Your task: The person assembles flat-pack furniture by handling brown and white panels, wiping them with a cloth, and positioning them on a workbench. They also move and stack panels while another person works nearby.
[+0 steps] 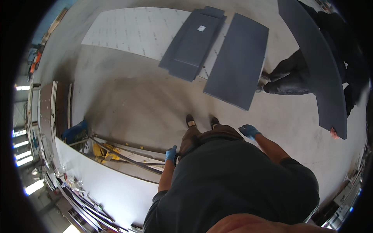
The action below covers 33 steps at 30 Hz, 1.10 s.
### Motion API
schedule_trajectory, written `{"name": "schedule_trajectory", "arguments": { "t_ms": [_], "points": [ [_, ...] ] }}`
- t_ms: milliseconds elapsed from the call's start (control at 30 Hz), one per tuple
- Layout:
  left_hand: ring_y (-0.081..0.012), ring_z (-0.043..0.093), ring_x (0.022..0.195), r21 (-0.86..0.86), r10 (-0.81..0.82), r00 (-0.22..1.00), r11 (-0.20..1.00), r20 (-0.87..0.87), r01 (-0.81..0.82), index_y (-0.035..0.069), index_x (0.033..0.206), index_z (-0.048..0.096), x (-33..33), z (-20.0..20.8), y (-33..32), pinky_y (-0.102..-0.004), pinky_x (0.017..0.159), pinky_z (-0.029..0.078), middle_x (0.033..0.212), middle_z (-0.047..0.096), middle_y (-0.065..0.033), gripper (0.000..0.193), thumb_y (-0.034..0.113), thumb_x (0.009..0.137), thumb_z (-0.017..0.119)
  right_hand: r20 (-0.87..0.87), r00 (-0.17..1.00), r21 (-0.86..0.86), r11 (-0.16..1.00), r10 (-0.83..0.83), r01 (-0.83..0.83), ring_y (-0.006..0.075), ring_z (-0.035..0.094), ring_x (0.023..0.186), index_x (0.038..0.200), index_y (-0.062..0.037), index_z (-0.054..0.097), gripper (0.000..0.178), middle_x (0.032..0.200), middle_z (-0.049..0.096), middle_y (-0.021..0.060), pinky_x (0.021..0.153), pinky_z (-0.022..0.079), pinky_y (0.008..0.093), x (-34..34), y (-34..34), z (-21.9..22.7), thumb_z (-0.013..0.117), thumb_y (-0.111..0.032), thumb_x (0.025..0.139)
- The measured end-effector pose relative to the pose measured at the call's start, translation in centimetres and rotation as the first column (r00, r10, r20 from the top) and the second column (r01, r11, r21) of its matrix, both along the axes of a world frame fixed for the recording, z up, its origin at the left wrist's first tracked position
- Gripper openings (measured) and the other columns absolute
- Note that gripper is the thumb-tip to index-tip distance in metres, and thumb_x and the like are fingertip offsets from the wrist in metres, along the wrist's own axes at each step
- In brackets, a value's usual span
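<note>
Right hand point(249, 131) hangs empty, fingers point(244, 129) loosely curled; left hand point(170, 154) near a dark bar point(134, 161), grip I can't tell!

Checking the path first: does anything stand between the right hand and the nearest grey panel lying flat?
Nothing visible: only floor shows between the right hand and the near corner of the grey panel. Another person's legs are by its right edge, off that line.
</note>
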<state>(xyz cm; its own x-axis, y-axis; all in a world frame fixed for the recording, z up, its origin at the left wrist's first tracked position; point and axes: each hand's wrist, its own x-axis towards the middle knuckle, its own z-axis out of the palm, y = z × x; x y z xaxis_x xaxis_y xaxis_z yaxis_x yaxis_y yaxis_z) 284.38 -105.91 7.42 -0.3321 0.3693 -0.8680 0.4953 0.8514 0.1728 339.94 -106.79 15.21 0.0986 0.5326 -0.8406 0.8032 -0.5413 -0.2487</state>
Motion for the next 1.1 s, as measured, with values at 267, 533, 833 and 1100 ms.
{"name": "schedule_trajectory", "arguments": {
  "t_ms": [267, 533, 833, 1100],
  "points": [
    [-0.0148, 0.059, 0.077, 0.235, 0.322, 0.858, 0.869, 0.400, -0.436, 0.008, 0.122, 0.071, 5.9, 0.9, 2.8, -0.0337, 0.063, 0.049, 0.091, 0.064, 0.0018, 0.039, 0.037, 0.097, 0.073, -0.051, 0.987, -0.105, 0.982, 0.152, -0.157, 0.0422, 0.057, 0.135, 0.132, -0.0054, 0.070, 0.067, 0.143, 0.063, 0.0227, 0.114, 0.044, 0.0473, 0.4, 2.8, 1.4, 0.050, -0.059, 0.097],
    [-0.0161, 0.063, 0.080, 0.206, 0.370, 0.882, 0.876, 0.292, -0.436, 0.005, 0.132, 0.070, -0.5, 1.4, 1.1, -0.0339, 0.065, 0.052, 0.096, 0.070, -0.0020, 0.051, 0.040, 0.095, 0.076, -0.003, 0.970, 0.106, 0.965, 0.243, -0.241, 0.0414, 0.056, 0.137, 0.138, -0.0022, 0.066, 0.067, 0.148, 0.061, 0.0215, 0.115, 0.043, 0.0472, -6.3, 9.5, -2.8, 0.049, -0.055, 0.101],
    [-0.0267, 0.069, 0.116, 0.393, 0.598, 0.790, 0.700, 0.133, -0.596, -0.003, 0.132, 0.068, -11.6, 5.8, -2.4, -0.0386, 0.104, 0.051, 0.125, 0.074, -0.0159, 0.059, 0.044, 0.096, 0.072, -0.141, 0.647, 0.327, 0.652, 0.749, -0.684, 0.0452, 0.070, 0.098, 0.105, -0.0002, 0.071, 0.042, 0.107, 0.072, 0.0286, 0.085, 0.053, 0.0530, -18.2, 18.2, -9.4, 0.049, -0.036, 0.105],
    [-0.0274, 0.068, 0.120, 0.459, 0.732, 0.648, 0.510, 0.212, -0.727, -0.004, 0.136, 0.066, -15.1, 6.3, -1.1, -0.0379, 0.105, 0.052, 0.129, 0.073, -0.0173, 0.061, 0.042, 0.096, 0.074, -0.114, 0.791, 0.139, 0.798, 0.601, -0.587, 0.0418, 0.072, 0.094, 0.097, 0.0012, 0.073, 0.048, 0.100, 0.073, 0.0275, 0.085, 0.053, 0.0480, -32.1, 29.1, -2.6, 0.055, -0.044, 0.098]
  ]
}}
